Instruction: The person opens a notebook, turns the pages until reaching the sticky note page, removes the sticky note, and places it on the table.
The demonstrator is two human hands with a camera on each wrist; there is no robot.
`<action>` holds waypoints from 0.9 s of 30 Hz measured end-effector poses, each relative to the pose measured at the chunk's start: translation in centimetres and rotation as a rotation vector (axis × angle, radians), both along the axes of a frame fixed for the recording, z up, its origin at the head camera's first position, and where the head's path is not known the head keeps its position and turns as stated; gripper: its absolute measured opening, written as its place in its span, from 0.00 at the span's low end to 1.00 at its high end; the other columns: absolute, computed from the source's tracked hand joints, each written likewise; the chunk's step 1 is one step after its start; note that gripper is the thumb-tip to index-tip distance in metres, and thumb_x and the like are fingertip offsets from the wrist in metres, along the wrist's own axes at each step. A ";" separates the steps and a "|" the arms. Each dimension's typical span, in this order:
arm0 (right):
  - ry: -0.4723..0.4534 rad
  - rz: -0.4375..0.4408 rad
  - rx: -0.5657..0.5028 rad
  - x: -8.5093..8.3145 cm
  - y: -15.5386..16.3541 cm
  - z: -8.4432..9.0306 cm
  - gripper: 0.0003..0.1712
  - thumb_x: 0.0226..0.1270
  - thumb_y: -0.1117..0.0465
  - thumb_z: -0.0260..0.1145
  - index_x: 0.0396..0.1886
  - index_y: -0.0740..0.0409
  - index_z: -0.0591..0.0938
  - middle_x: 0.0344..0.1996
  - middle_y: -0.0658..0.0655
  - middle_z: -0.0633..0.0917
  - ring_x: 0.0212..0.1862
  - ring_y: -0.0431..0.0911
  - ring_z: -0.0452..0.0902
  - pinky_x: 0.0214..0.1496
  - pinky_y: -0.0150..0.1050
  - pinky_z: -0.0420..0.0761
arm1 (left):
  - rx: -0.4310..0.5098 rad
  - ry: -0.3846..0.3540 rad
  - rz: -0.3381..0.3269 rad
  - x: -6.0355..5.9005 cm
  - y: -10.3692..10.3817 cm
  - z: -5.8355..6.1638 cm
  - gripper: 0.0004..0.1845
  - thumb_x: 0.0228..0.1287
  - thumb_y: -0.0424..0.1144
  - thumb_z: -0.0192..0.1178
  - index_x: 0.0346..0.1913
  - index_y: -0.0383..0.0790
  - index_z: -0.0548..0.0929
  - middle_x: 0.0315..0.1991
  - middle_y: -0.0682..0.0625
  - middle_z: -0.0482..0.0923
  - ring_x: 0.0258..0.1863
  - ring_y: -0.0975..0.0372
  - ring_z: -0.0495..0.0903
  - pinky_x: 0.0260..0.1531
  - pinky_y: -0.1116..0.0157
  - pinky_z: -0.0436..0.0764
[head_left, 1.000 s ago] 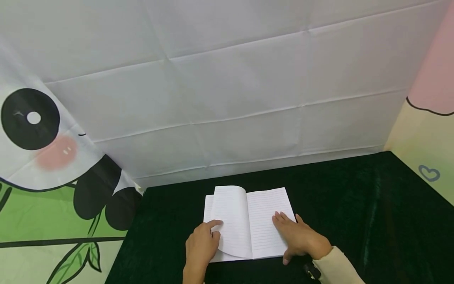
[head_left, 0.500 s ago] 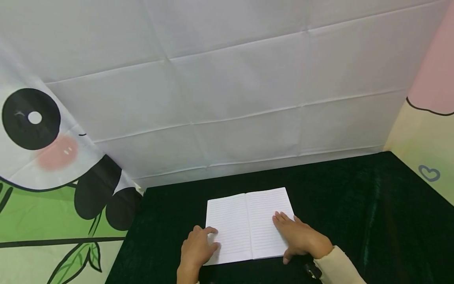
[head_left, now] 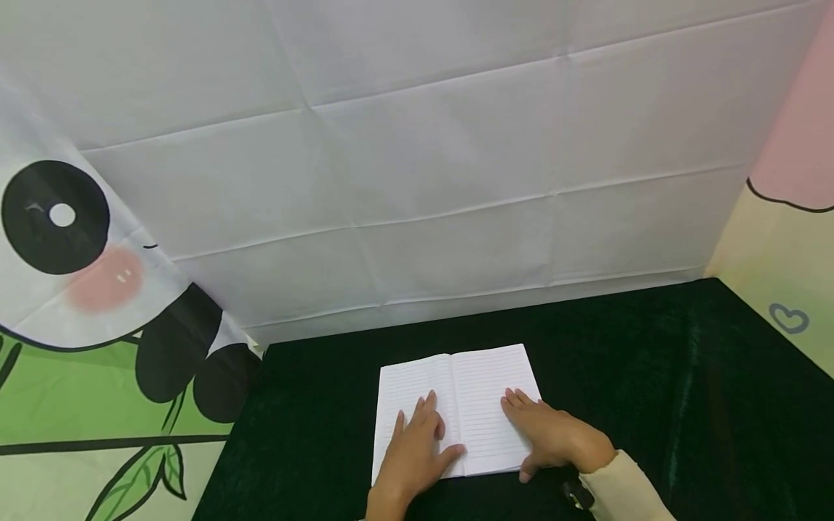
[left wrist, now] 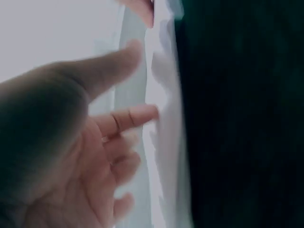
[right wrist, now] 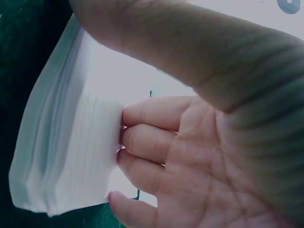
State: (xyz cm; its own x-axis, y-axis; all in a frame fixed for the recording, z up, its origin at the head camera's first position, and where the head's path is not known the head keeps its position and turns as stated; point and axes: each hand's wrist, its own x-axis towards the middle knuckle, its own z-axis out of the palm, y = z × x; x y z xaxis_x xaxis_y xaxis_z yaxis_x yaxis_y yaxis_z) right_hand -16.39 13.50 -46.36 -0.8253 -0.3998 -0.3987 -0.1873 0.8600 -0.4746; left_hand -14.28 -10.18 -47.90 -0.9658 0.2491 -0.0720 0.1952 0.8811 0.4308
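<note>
The left hand (head_left: 417,450) has moved from the left edge of the notebook (head_left: 485,373) inward, over the left page, fingers loosely spread, gripping nothing. The right hand (head_left: 550,434) (fingers extended, nothing gripped) rests on the right page. Beneath both, the notebook lies on the surface (head_left: 313,405).

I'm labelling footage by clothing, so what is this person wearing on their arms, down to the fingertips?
On the right, a plain cream sleeve, with a small black object at its wrist end. On the left, only a pale sliver, perhaps a cuff, shows at the head view's bottom edge. No gloves cover the left fingers or right fingers.
</note>
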 end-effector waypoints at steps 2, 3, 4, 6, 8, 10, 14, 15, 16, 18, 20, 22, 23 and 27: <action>-0.001 0.010 -0.010 0.0 0.2 0.0 0.63 0.42 0.55 0.85 0.77 0.62 0.62 0.81 0.62 0.56 0.83 0.58 0.47 0.80 0.63 0.54 | -0.001 0.006 -0.078 0.0 0.7 -0.2 0.21 0.58 0.58 0.70 0.32 0.49 0.72 0.78 0.44 0.61 0.78 0.47 0.61 0.74 0.36 0.57; 0.001 0.014 -0.017 0.0 0.3 0.1 0.62 0.43 0.55 0.84 0.77 0.62 0.62 0.81 0.63 0.57 0.83 0.59 0.47 0.80 0.63 0.55 | 0.004 0.002 -0.112 0.1 1.0 -0.2 0.21 0.58 0.59 0.70 0.31 0.50 0.71 0.78 0.45 0.61 0.78 0.48 0.61 0.74 0.35 0.57; 0.003 0.015 -0.028 0.0 0.4 0.1 0.62 0.43 0.55 0.84 0.77 0.63 0.62 0.80 0.63 0.57 0.83 0.59 0.48 0.80 0.62 0.55 | 0.013 -0.009 -0.137 0.1 1.2 -0.3 0.21 0.58 0.60 0.70 0.31 0.50 0.71 0.78 0.46 0.61 0.78 0.49 0.61 0.73 0.34 0.57; 0.005 0.015 -0.055 0.1 0.6 0.2 0.59 0.44 0.55 0.84 0.76 0.64 0.64 0.80 0.65 0.58 0.82 0.59 0.49 0.81 0.61 0.55 | 0.035 -0.038 -0.172 0.3 1.7 -0.4 0.22 0.56 0.60 0.71 0.30 0.51 0.71 0.78 0.47 0.62 0.79 0.50 0.61 0.72 0.33 0.57; 0.011 0.014 -0.080 0.1 0.8 0.4 0.56 0.47 0.55 0.83 0.74 0.65 0.66 0.79 0.66 0.60 0.81 0.61 0.51 0.80 0.61 0.56 | 0.047 -0.058 -0.189 0.4 2.1 -0.5 0.23 0.54 0.59 0.73 0.29 0.51 0.70 0.78 0.47 0.63 0.79 0.49 0.61 0.70 0.30 0.58; 0.016 0.011 -0.093 0.2 1.0 0.6 0.50 0.50 0.55 0.81 0.72 0.64 0.69 0.78 0.66 0.63 0.80 0.62 0.54 0.80 0.62 0.57 | 0.057 -0.076 -0.189 0.5 2.4 -0.6 0.23 0.52 0.58 0.74 0.29 0.51 0.70 0.78 0.47 0.63 0.79 0.49 0.61 0.69 0.28 0.58; 0.030 -0.002 -0.119 0.2 1.3 0.9 0.34 0.58 0.55 0.76 0.65 0.57 0.79 0.74 0.66 0.69 0.78 0.65 0.59 0.77 0.65 0.59 | 0.053 -0.085 -0.185 0.6 2.7 -0.6 0.22 0.53 0.57 0.75 0.28 0.51 0.70 0.78 0.46 0.63 0.79 0.48 0.59 0.66 0.26 0.58; 0.036 -0.006 -0.134 0.2 1.3 1.0 0.29 0.60 0.55 0.74 0.62 0.55 0.82 0.73 0.66 0.71 0.77 0.65 0.60 0.77 0.66 0.59 | 0.045 -0.081 -0.186 0.6 2.7 -0.6 0.22 0.53 0.57 0.74 0.28 0.52 0.71 0.78 0.46 0.63 0.79 0.48 0.59 0.66 0.25 0.58; 0.041 -0.011 -0.154 0.2 1.4 1.0 0.24 0.61 0.56 0.73 0.58 0.53 0.85 0.72 0.65 0.72 0.76 0.66 0.61 0.76 0.67 0.59 | 0.037 -0.076 -0.188 0.6 2.8 -0.5 0.22 0.54 0.56 0.74 0.27 0.52 0.71 0.78 0.46 0.63 0.79 0.48 0.59 0.65 0.25 0.59; 0.057 -0.011 -0.184 0.2 1.6 1.0 0.16 0.64 0.57 0.71 0.52 0.51 0.88 0.70 0.65 0.74 0.75 0.67 0.63 0.75 0.68 0.59 | 0.037 -0.070 -0.191 0.6 2.9 -0.5 0.21 0.55 0.56 0.73 0.27 0.52 0.71 0.77 0.44 0.64 0.79 0.47 0.59 0.64 0.24 0.59; 0.065 -0.015 -0.206 0.2 1.7 1.0 0.11 0.65 0.57 0.70 0.46 0.49 0.90 0.69 0.65 0.76 0.75 0.67 0.63 0.75 0.68 0.59 | 0.042 -0.067 -0.192 0.7 2.9 -0.5 0.20 0.56 0.56 0.72 0.26 0.52 0.71 0.77 0.43 0.64 0.79 0.46 0.59 0.64 0.24 0.59; 0.073 -0.015 -0.206 0.2 1.7 1.0 0.09 0.66 0.57 0.69 0.44 0.48 0.91 0.69 0.64 0.76 0.75 0.67 0.64 0.75 0.68 0.59 | 0.050 -0.063 -0.192 0.7 3.0 -0.4 0.20 0.58 0.56 0.71 0.25 0.52 0.71 0.77 0.43 0.64 0.79 0.46 0.60 0.63 0.23 0.58; 0.072 -0.019 -0.202 0.2 1.7 1.0 0.09 0.66 0.56 0.69 0.43 0.47 0.91 0.69 0.64 0.76 0.75 0.67 0.64 0.75 0.68 0.59 | 0.054 -0.059 -0.192 0.8 3.0 -0.4 0.19 0.59 0.56 0.70 0.25 0.52 0.72 0.77 0.42 0.64 0.79 0.46 0.60 0.63 0.23 0.58; 0.064 -0.040 -0.198 0.1 1.7 1.0 0.08 0.67 0.56 0.68 0.42 0.46 0.90 0.69 0.63 0.77 0.75 0.67 0.63 0.75 0.69 0.59 | 0.050 -0.044 -0.188 0.8 3.1 -0.4 0.18 0.62 0.53 0.68 0.24 0.53 0.72 0.76 0.41 0.65 0.78 0.45 0.62 0.62 0.23 0.60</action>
State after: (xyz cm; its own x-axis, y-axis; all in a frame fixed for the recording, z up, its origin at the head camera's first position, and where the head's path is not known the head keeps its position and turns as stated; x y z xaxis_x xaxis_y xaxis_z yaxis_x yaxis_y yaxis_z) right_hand -16.31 15.20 -45.38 -0.8633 -0.4316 -0.2617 -0.1903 0.7585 -0.6233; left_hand -13.51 -7.08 -48.29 -0.8984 0.4286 -0.0958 0.3341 0.8085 0.4845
